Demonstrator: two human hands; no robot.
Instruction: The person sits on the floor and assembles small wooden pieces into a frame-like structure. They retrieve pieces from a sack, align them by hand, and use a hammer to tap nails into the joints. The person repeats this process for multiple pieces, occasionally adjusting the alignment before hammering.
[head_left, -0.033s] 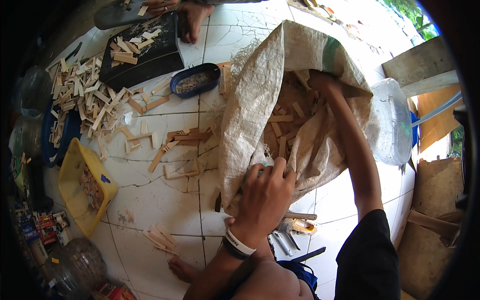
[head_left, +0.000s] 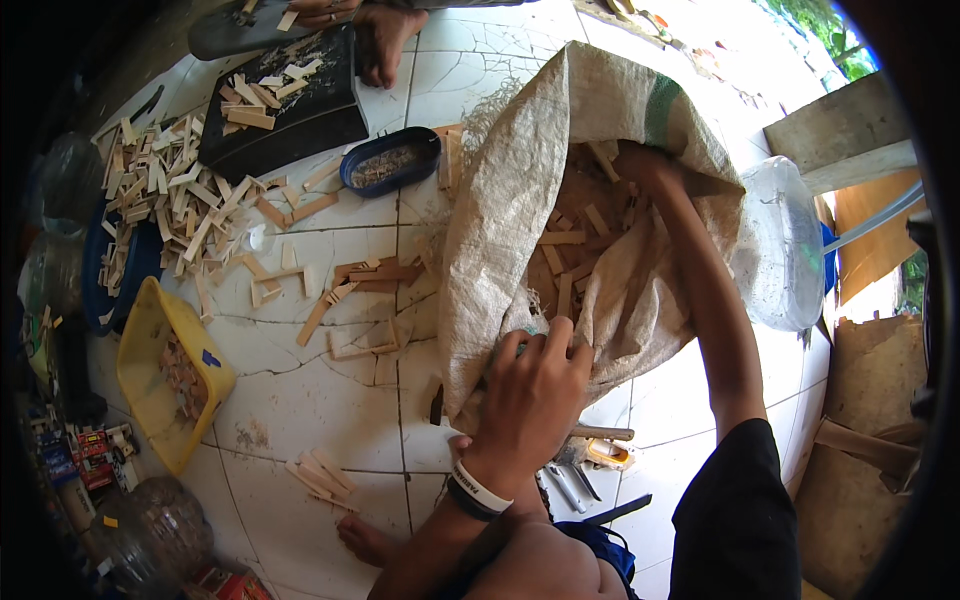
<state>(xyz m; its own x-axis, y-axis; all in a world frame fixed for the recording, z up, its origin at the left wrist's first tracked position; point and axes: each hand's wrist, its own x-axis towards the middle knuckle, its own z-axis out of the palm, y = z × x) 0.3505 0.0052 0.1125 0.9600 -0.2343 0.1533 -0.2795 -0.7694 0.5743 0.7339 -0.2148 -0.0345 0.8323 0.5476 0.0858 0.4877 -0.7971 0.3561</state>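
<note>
The big sack [head_left: 500,230] stood open on the shiny white tile floor [head_left: 310,430], its woven cloth rough, wrinkly and tan, with loose threads at one side. Flat, thin wood bits [head_left: 562,238] lay inside. The left hand [head_left: 535,385] had its fingers curled over the near edge, gripping the cloth. The right hand [head_left: 643,168] was deep in the sack, too dark to tell if it held anything. A smooth blue oval bowl [head_left: 432,155] of crumbly bits sat near the sack, and a yellow plastic tub [head_left: 212,390] leaned farther left.
</note>
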